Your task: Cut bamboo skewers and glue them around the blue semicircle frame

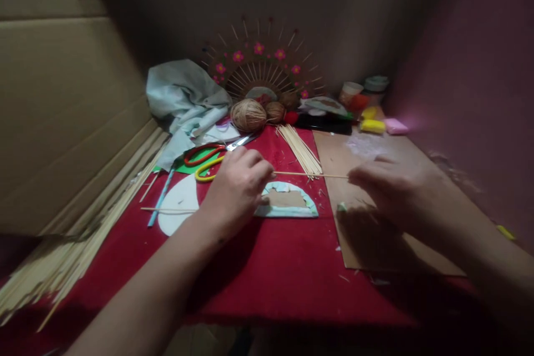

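Note:
A thin bamboo stick [311, 174] runs level between both my hands above the red cloth [267, 267]. My left hand [236, 189] is closed around its left end. My right hand [390, 186], blurred by motion, pinches its right end over a brown cardboard sheet [375, 233]. Just below the stick lies a half-round cardboard piece with a pale green rim [287, 202]. A small pile of bamboo sticks [300, 150] lies just beyond the held one.
Scissors with red and yellow handles [208, 158], a white half-disc [179, 200], twine balls [248, 115], a fan-shaped stick craft with pink flowers [261, 69], a crumpled cloth [183, 94], cups and clay lumps [371, 122] lie behind. Long sticks [75, 250] lean by a cardboard box [62, 111] at left.

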A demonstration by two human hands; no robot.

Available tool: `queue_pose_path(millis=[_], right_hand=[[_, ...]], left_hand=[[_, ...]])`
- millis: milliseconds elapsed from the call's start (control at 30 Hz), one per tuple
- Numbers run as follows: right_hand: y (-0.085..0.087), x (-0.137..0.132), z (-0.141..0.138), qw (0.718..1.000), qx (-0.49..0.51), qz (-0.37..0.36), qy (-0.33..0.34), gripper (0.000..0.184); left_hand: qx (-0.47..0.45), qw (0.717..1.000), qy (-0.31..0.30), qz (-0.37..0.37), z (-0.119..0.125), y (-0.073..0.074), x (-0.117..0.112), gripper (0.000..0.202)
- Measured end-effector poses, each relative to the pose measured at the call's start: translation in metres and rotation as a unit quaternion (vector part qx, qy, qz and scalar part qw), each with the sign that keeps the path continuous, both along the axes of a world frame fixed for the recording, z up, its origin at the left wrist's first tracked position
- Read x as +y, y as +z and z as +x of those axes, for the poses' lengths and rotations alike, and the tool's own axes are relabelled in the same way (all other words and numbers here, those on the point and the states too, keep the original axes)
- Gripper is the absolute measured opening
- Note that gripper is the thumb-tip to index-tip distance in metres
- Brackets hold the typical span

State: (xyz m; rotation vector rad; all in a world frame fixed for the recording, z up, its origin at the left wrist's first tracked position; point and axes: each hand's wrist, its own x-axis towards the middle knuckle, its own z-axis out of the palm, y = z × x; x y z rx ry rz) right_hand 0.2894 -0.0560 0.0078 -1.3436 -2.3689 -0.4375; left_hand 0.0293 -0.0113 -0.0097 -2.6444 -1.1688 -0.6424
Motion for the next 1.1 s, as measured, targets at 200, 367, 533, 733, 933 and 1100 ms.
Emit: queue_pose_path(millis=[200, 367, 533, 733, 933, 1100], right_hand=[[-0.001, 0.009, -0.019, 0.997, -0.017, -0.066, 0.027, 0.025], [-0.022, 0.013, -0.025, 0.992, 0.050, -0.074, 0.095, 0.026], [-0.021, 0.007, -0.017, 0.991, 0.067, -0.103, 0.044, 0.017], [-0.023, 0.007, -0.022, 0.987, 0.068, -0.136, 0.049, 0.015], [-0.035, 0.018, -0.026, 0.980, 0.092, -0.162, 0.064, 0.017], [-0.037, 0.022, -0.026, 0.974, 0.121, -0.184, 0.046, 0.017]], left_hand=[[-0.021, 0.996, -0.012, -0.091, 0.013, -0.008, -0.006, 0.034], [0.010, 0.990, -0.056, -0.125, 0.016, -0.011, -0.008, 0.040], [0.093, 0.977, -0.023, -0.192, 0.005, -0.015, 0.004, 0.078], [0.144, 0.976, 0.007, -0.163, -0.001, -0.016, 0.009, 0.061], [0.171, 0.971, 0.003, -0.164, -0.013, -0.014, 0.014, 0.048], [0.182, 0.968, 0.005, -0.174, -0.020, -0.009, 0.014, 0.043]])
